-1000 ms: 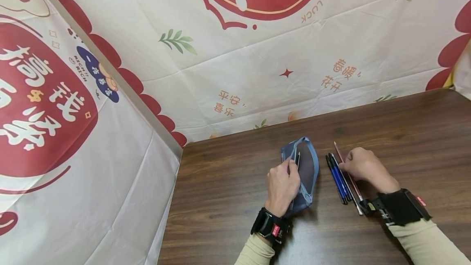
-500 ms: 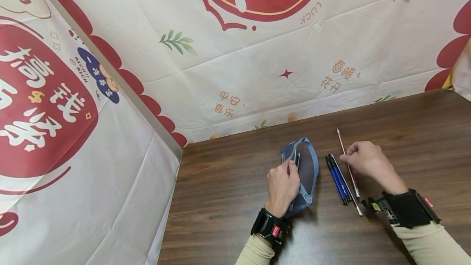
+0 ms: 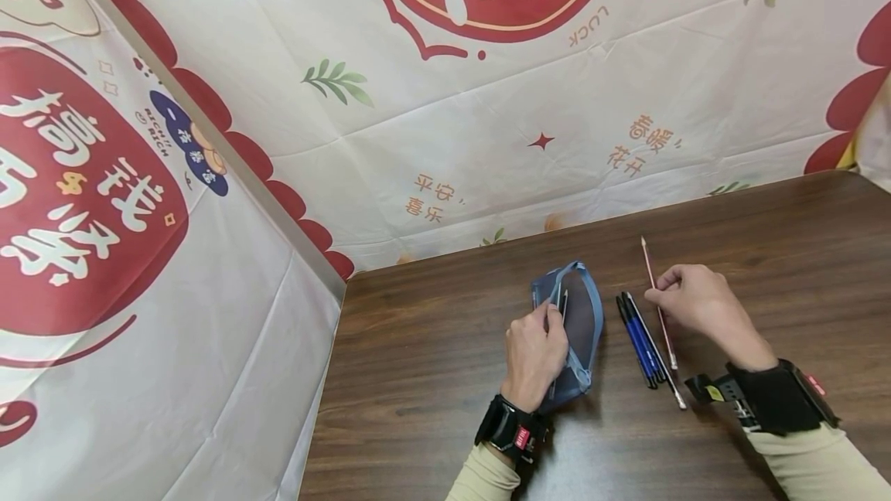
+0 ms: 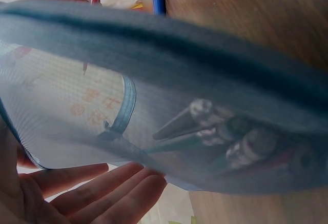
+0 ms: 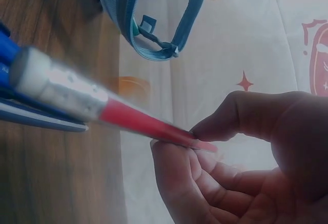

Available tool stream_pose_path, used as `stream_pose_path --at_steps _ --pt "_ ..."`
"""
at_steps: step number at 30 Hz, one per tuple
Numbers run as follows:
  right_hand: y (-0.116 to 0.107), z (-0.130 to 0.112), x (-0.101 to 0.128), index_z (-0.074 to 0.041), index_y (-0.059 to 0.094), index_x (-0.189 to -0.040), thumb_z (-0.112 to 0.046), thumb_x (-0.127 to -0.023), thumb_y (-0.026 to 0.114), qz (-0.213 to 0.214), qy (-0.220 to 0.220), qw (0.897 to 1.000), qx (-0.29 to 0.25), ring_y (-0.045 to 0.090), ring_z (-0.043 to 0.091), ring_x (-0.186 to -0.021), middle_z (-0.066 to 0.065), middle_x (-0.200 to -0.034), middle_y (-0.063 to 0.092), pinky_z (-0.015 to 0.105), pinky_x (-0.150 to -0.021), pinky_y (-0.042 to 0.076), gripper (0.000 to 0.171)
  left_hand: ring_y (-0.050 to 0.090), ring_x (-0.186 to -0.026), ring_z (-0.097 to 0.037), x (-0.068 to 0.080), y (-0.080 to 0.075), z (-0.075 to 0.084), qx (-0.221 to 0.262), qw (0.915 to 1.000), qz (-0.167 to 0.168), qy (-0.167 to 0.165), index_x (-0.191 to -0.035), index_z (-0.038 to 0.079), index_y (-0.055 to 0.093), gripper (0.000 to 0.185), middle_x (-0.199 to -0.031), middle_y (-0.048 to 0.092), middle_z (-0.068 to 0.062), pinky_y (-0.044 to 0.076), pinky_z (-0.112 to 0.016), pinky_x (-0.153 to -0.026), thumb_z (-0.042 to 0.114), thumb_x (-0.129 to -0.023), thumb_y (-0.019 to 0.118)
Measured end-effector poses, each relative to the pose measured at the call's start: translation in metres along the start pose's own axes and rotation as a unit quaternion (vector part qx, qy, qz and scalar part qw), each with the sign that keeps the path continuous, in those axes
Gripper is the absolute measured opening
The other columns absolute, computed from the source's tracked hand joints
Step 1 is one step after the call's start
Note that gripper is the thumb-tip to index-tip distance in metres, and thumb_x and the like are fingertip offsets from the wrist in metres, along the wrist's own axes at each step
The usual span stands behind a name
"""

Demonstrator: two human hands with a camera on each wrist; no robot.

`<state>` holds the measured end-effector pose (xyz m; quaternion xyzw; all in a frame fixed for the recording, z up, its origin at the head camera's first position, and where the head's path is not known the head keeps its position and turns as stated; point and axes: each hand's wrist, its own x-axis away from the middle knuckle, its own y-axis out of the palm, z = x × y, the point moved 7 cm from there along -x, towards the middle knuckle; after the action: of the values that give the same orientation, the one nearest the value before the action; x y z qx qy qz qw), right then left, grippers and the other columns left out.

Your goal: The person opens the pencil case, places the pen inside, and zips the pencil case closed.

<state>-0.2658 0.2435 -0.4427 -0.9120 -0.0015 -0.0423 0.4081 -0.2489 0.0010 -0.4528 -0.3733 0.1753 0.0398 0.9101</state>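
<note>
- Table [image 3: 431,377] of dark wood holds all the things.
- Blue pouch [image 3: 581,323] lies open; the left hand [image 3: 534,354] curls its fingers around the pouch's near edge.
- Right hand [image 3: 696,304] pinches a red pencil [image 3: 657,301] between thumb and fingers, tip toward 12 o'clock.
- Pouch lies at 9 o'clock from the pencil, nearer the left hand.
- Blue pens [image 3: 640,339] lie between them.
</note>
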Motion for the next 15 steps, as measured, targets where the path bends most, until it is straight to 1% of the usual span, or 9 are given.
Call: stream_pose_path --at_steps 3,6,9,12,15 --pt "-0.0011 -0.0013 0.0006 0.003 0.065 -0.095 -0.027 -0.09 0.064 0.002 0.001 1.0 -0.006 0.06 0.021 -0.068 0.005 -0.076 0.068 0.032 -0.059 0.042 0.03 0.042 -0.049 -0.01 -0.0003 0.0 -0.0003 0.001 1.0 -0.002 -0.002 -0.066 0.021 0.048 0.038 -0.054 0.036 0.006 0.029 -0.024 -0.046 0.028 -0.103 0.046" --pt "-0.0023 -0.0022 0.0012 0.004 0.063 -0.096 -0.027 -0.091 0.064 0.005 0.001 1.0 -0.01 0.06 0.02 -0.068 0.008 -0.077 0.068 0.031 -0.058 0.041 0.031 0.043 -0.05 -0.009 -0.0006 -0.0005 -0.0001 -0.002 1.0 0.001 0.0 -0.066 0.021 0.048 0.037 -0.054 0.036 0.007 0.03 -0.024 -0.047 0.027 -0.102 0.046" --pt "-0.0038 -0.0027 0.0021 0.005 0.062 -0.097 -0.027 -0.091 0.063 0.011 0.0 1.0 -0.012 0.061 0.02 -0.069 0.011 -0.08 0.068 0.031 -0.058 0.042 0.032 0.042 -0.049 -0.01 -0.0003 -0.0006 0.0001 -0.003 1.0 0.002 0.0 -0.065 0.021 0.047 0.038 -0.054 0.034 0.007 0.029 -0.024 -0.046 0.028 -0.102 0.045" --pt "-0.0065 -0.0038 0.0034 0.006 0.062 -0.1 -0.027 -0.092 0.064 0.026 -0.004 1.0 -0.016 0.062 0.021 -0.07 0.016 -0.086 0.068 0.031 -0.058 0.043 0.035 0.039 -0.048 -0.01 0.0004 -0.0002 0.0001 0.001 1.0 0.001 -0.003 -0.065 0.021 0.047 0.039 -0.055 0.032 0.008 0.028 -0.025 -0.045 0.029 -0.102 0.045" --pt "-0.0094 -0.006 0.0058 0.007 0.061 -0.103 -0.027 -0.092 0.064 0.048 -0.013 0.998 -0.029 0.064 0.02 -0.068 0.019 -0.089 0.069 0.031 -0.057 0.044 0.036 0.039 -0.048 -0.01 0.0009 0.0002 0.0001 0.003 1.0 0.002 -0.004 -0.065 0.021 0.048 0.038 -0.055 0.033 0.008 0.028 -0.025 -0.045 0.028 -0.102 0.045"
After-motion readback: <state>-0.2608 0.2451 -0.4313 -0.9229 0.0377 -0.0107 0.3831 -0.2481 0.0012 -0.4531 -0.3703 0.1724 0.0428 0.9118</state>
